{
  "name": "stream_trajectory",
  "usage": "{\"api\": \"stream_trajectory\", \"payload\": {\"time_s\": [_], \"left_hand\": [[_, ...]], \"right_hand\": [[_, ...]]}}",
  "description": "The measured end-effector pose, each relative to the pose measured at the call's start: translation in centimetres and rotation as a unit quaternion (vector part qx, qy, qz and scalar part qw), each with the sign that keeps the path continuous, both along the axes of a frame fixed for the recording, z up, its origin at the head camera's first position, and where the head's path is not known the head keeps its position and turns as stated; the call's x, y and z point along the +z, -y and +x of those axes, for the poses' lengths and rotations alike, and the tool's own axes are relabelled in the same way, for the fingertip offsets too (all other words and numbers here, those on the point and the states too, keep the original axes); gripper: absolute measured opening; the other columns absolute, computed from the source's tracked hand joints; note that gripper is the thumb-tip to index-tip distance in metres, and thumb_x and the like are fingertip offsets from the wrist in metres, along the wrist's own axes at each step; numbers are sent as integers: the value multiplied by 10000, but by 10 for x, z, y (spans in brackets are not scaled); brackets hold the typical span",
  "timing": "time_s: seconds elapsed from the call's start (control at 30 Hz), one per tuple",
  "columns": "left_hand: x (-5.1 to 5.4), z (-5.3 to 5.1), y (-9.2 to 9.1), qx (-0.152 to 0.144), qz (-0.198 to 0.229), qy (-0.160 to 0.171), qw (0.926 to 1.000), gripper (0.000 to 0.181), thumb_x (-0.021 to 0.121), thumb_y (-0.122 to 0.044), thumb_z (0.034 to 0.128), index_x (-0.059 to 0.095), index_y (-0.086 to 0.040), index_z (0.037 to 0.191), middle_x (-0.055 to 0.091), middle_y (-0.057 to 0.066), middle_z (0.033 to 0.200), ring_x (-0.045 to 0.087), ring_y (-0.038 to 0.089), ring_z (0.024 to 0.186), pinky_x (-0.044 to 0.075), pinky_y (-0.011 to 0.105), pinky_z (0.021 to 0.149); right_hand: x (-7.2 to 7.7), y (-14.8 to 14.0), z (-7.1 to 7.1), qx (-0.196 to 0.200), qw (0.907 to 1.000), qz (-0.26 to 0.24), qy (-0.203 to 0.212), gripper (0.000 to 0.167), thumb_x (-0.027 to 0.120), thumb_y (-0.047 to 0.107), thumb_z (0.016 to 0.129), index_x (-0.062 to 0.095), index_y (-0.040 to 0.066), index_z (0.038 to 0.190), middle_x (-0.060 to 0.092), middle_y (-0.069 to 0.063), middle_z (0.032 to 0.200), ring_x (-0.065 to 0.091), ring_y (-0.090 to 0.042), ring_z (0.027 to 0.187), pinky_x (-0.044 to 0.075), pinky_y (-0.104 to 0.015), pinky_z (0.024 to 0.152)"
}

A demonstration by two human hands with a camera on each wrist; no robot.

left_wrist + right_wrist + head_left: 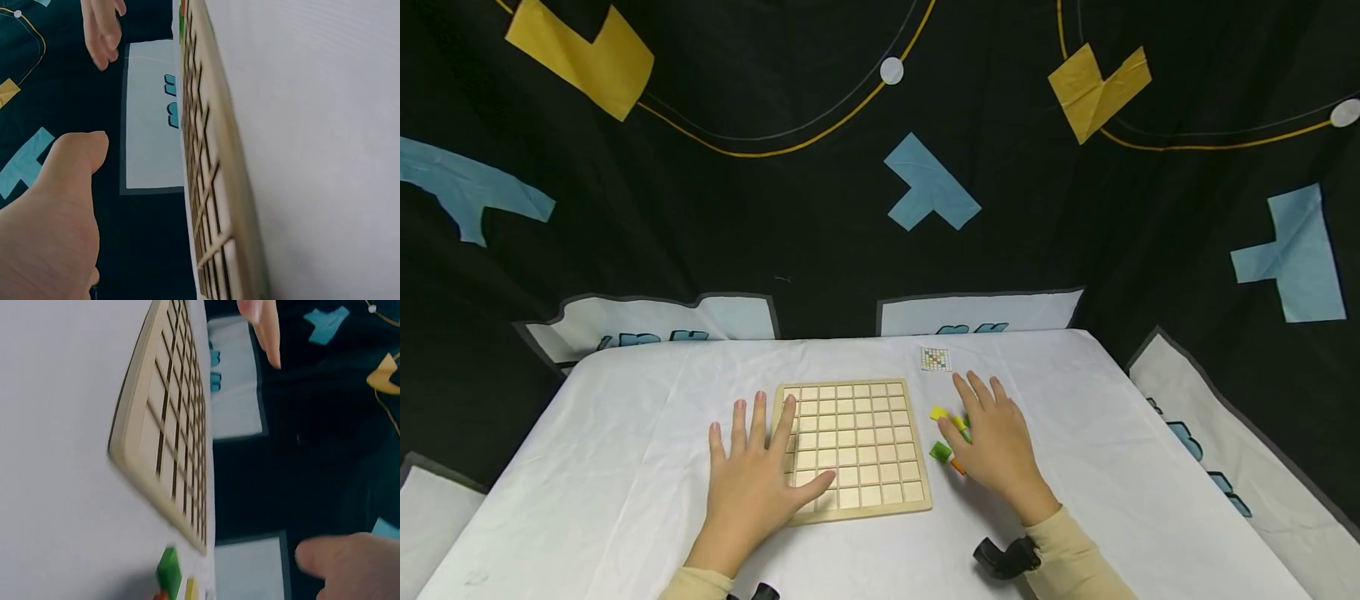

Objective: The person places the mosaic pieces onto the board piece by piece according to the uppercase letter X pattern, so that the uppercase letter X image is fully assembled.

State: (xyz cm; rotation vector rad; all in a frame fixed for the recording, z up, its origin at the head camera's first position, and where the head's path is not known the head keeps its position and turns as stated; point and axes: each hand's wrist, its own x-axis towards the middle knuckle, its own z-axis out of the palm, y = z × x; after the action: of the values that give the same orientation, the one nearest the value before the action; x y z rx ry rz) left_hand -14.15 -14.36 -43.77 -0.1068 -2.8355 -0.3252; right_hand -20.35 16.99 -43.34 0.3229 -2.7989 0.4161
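Note:
A wooden board with a square grid (868,433) lies on the white table. My left hand (752,483), fingers spread, hovers over its left side, holding nothing. To the board's right, my right hand (996,442) is above several small coloured pieces, its fingers extended. Among them are a green piece (940,452) and a yellow one (938,412); the hand partly hides the others. The left wrist view has the left hand (56,206) beside the board's edge. In the right wrist view, the right hand (350,562) is raised apart from the green piece (169,570).
A small card with a coloured grid pattern (936,359) lies behind the pieces, near the table's back edge. The white cloth (625,467) covers the table. A dark curtain (820,250) with blue and yellow shapes hangs behind it.

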Motion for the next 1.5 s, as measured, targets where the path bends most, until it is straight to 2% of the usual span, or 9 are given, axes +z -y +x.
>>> {"api": "stream_trajectory", "payload": {"time_s": [0.13,0.27,0.4,0.53,0.67,0.83,1.1,1.27,1.5], "left_hand": [[-7,4,4,-73,155,209,9996,1197,624,-802,731,199,-84,1590,169,272,1629,110,469,1515,111,662,1197],[-14,6,7,-136,279,260,9992,1239,635,-804,721,218,-2,1567,213,307,1603,162,474,1503,173,642,1192],[-23,6,10,-212,458,357,9981,1252,602,-832,727,239,40,1548,242,321,1587,200,476,1491,203,630,1187],[-33,7,13,-273,786,641,9945,1286,588,-855,716,232,66,1540,230,316,1593,205,472,1492,192,609,1204],[-43,8,14,-274,916,797,9922,1339,597,-874,683,218,87,1536,226,308,1599,197,461,1499,179,596,1214],[-51,9,14,-310,887,763,9927,1395,585,-906,649,187,88,1542,211,285,1613,175,436,1514,165,578,1223],[-54,11,13,-356,860,771,9927,1440,585,-926,617,165,92,1545,183,289,1619,156,444,1517,165,585,1222],[-54,12,13,-360,901,810,9920,1428,589,-917,627,160,87,1548,164,281,1626,140,438,1523,159,582,1226],[-55,12,13,-350,934,810,9917,1423,585,-918,631,162,85,1549,165,272,1629,138,427,1527,156,574,1228]], "right_hand": [[-9,-18,-6,-34,9998,-25,191,642,606,342,953,414,85,1510,466,-177,1510,375,-464,1411,369,-659,1096],[-16,-33,-14,-188,9981,6,586,584,608,257,953,454,42,1474,523,-203,1442,454,-436,1352,411,-636,1067],[-21,-43,-22,-345,9943,112,1003,538,607,242,954,497,50,1445,553,-208,1395,508,-423,1292,448,-618,1028],[-27,-47,-28,-336,9916,111,1241,508,631,289,950,554,87,1410,589,-181,1352,554,-406,1228,475,-599,996],[-31,-47,-32,-189,9931,38,1157,441,666,323,937,638,124,1330,627,-148,1266,582,-378,1151,501,-572,939],[-34,-45,-34,-53,9953,122,957,349,698,298,922,704,120,1222,654,-103,1168,600,-338,1099,514,-542,901],[-38,-40,-40,56,9964,390,749,249,656,212,952,687,41,1130,654,-96,1081,603,-304,1055,526,-478,878],[-32,-26,-44,84,9968,420,679,278,629,203,977,651,13,1179,648,-131,1110,600,-319,1092,527,-481,925],[-17,11,-49,559,9963,241,608,283,647,230,971,668,57,1194,671,-76,1111,623,-269,1050,540,-440,895]]}}
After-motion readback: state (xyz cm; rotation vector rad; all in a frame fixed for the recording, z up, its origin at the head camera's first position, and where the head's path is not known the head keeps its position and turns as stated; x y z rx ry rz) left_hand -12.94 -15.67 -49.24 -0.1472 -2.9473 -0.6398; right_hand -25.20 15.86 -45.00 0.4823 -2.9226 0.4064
